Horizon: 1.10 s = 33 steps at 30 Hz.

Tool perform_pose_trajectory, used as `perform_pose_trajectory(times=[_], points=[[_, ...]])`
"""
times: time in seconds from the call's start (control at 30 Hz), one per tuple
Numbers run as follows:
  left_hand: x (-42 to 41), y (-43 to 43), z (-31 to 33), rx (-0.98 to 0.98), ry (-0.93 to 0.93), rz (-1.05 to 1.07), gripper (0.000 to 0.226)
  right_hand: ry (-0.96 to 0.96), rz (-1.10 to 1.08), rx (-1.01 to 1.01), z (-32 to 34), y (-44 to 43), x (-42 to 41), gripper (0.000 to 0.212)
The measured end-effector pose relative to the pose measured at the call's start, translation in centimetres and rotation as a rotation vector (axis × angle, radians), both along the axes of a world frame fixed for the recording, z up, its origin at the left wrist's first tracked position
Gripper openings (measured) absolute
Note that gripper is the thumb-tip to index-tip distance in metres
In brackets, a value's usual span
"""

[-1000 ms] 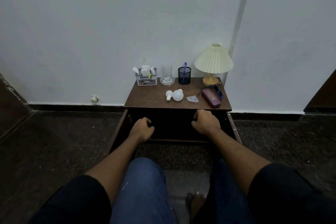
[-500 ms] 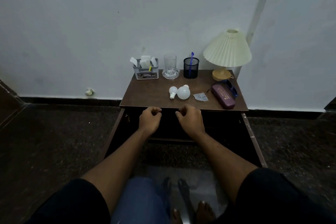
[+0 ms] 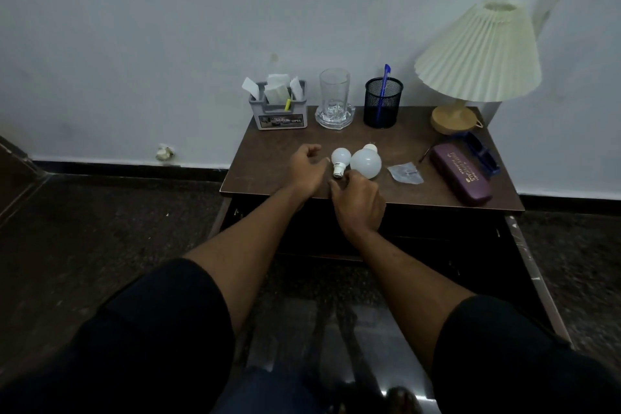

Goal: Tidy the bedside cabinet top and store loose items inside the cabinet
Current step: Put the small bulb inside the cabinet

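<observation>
Two white bulbs lie side by side on the brown cabinet top (image 3: 268, 158): a small bulb (image 3: 340, 158) and a large bulb (image 3: 366, 163). My left hand (image 3: 307, 168) hovers just left of the small bulb, fingers loosely curled, holding nothing. My right hand (image 3: 358, 203) is at the front edge with curled fingers reaching the small bulb's metal base; its back hides whether they grip. A crumpled clear wrapper (image 3: 405, 172) and a purple glasses case (image 3: 462, 173) lie further right. Below, the cabinet's dark inside (image 3: 437, 235) stands open.
Along the back stand a grey organiser with papers (image 3: 280, 111), a glass on a clear dish (image 3: 334, 101), a black mesh cup with a blue pen (image 3: 383, 102) and a pleated lamp (image 3: 477, 54). A blue item (image 3: 482, 155) lies behind the case. The right door (image 3: 534, 279) swings outward.
Both hands have risen from in front of the open cabinet onto the top and closed in on the bulbs. My head has moved nearer.
</observation>
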<state>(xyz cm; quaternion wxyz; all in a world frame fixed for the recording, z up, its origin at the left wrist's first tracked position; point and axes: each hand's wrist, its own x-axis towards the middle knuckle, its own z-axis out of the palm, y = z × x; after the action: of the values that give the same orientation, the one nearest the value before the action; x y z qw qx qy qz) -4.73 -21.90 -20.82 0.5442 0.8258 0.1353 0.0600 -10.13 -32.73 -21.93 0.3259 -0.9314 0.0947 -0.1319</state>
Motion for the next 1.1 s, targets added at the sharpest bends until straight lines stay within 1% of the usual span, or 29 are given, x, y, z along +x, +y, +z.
perform_pose_trajectory(times=[0.1,0.2,0.3,0.37,0.43,0.57,0.67,0.77,0.83,0.9,1.03,1.1], points=[[2.0,-0.8,-0.1,0.052,0.046,-0.094,0.049,0.003,-0.019,-0.018,-0.6,0.3,0.6,0.03],[3.5,-1.1,-0.1,0.139,0.078,-0.218,0.054,-0.007,-0.039,-0.017,-0.9,0.6,0.9,0.03],[4.1,-1.2,-0.3,0.264,0.077,-0.297,0.046,0.0,-0.043,-0.004,-0.9,0.9,1.2,0.027],[4.0,-1.1,-0.7,0.288,0.054,-0.284,0.036,0.006,-0.045,-0.002,-0.9,1.0,1.4,0.024],[3.8,-1.0,-0.9,0.29,0.025,-0.255,0.032,0.008,-0.043,-0.024,-0.9,1.1,1.6,0.024],[2.8,-0.5,-0.8,0.221,-0.004,-0.168,0.028,-0.019,0.004,-0.061,-0.9,0.7,1.4,0.026],[1.3,0.0,-0.4,0.125,-0.028,-0.117,0.026,-0.082,0.07,-0.083,-0.8,0.4,0.3,0.024],[-1.3,0.7,0.1,0.019,-0.057,-0.081,0.026,-0.16,0.134,0.0,-0.8,0.0,-1.2,0.018],[-3.4,0.9,0.3,-0.043,-0.077,-0.05,0.024,-0.197,0.189,0.11,-0.9,-0.4,-2.4,0.012],[-5.6,1.2,0.0,-0.121,-0.068,-0.008,0.024,-0.208,0.249,0.228,-1.2,-0.9,-3.8,0.016],[-10.3,1.7,-1.9,-0.285,-0.012,0.05,0.023,-0.246,0.341,0.26,-2.6,-2.0,-6.7,0.017],[-12.4,1.6,-3.1,-0.33,0.006,0.081,0.022,-0.213,0.349,0.31,-3.5,-2.2,-8.0,0.02]])
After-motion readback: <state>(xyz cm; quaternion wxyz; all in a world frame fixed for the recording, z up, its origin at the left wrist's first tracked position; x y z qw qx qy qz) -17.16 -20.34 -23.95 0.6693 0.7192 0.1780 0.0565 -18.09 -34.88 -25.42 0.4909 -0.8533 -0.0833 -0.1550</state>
